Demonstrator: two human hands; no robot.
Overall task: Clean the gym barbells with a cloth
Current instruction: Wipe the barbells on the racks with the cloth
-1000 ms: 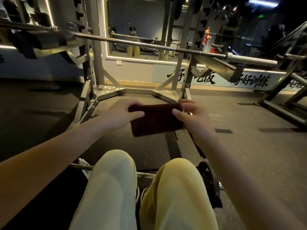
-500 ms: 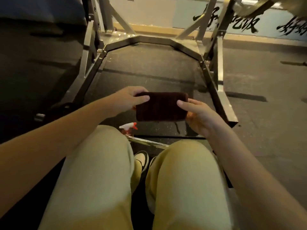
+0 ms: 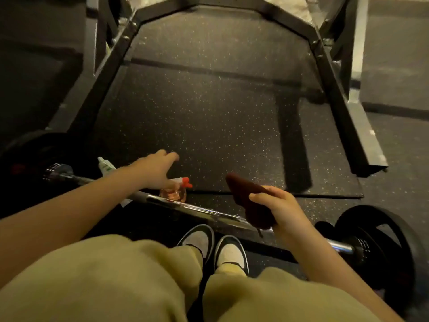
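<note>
Yellow-green trousers (image 3: pixel 116 275) fill the near edge, with two shoes (image 3: pixel 213 247) just beyond them on the floor; the barbell (image 3: pixel 204 211) lies across in front of the toes, a black plate (image 3: pixel 380 240) at its right end; the right grip (image 3: pixel 281 210) grasps a folded dark red cloth (image 3: pixel 246 194) above the bar; the left grip (image 3: pixel 155 168) is released, fingers loose, over a spray bottle (image 3: pixel 176 191) just behind the bar; farther off is the rack frame (image 3: pixel 336 94).

dim, warm-tinted light, soft motion blur throughout, wide-angle bending at the edges, deep shadows.
</note>
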